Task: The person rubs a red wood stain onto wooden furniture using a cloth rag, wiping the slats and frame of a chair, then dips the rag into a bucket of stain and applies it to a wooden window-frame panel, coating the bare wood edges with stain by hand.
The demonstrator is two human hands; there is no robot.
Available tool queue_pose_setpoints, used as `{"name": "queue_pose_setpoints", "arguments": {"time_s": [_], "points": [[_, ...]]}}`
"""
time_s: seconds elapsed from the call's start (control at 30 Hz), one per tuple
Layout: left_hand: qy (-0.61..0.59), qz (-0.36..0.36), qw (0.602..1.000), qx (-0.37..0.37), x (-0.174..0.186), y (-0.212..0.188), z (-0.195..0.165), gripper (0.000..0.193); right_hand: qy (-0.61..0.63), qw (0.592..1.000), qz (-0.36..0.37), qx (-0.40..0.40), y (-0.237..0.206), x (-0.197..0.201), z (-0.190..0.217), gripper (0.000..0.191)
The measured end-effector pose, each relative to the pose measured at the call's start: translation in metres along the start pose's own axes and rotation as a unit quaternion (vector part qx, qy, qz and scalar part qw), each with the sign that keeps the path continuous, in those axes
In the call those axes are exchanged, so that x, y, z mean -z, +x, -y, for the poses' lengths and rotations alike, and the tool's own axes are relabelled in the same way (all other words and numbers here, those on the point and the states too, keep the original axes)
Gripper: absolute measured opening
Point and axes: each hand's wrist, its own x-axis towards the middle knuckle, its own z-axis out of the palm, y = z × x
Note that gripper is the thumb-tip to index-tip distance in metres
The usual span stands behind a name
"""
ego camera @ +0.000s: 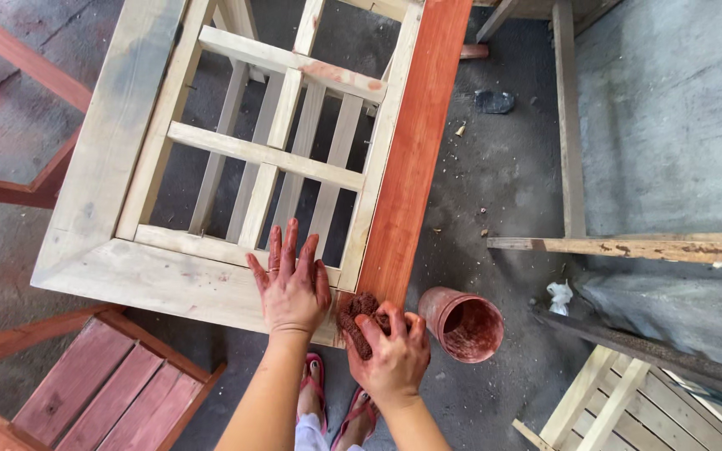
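At the near corner of the unfinished wooden frame, left hand lay spread flat, right hand clutched a stain-soaked rag, best wiped along the grain beside the stain cup.

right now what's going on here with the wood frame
A person is staining a bare wooden frame red. The left hand lies flat on the unstained front rail; the right hand presses a stain-soaked rag at the corner. The right rail is already red. A red-stained cup stands beside it.
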Motion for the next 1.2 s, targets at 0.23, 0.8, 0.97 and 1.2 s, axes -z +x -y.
{"name": "queue_pose_setpoints", "arguments": {"time_s": [0.23, 0.8, 0.97, 1.2], "points": [[0.019, 0.021, 1.0, 0.006, 0.003, -0.004, 0.0, 0.052, -0.027, 0.999, 0.019, -0.014, 0.049, -0.014, -0.015, 0.022], [0.012, 0.009, 1.0, 0.002, 0.002, 0.003, 0.003, 0.05, -0.094, 0.988, -0.116, 0.047, 0.228, -0.058, -0.076, 0.027], [0.016, 0.007, 1.0, 0.004, 0.008, 0.003, -0.002, 0.048, -0.041, 0.993, -0.098, 0.044, 0.073, -0.035, -0.021, 0.021], [0.006, 0.001, 1.0, 0.007, 0.008, 0.0, -0.002, 0.046, -0.013, 1.0, 0.0, 0.019, -0.045, 0.002, 0.018, 0.028]]}}
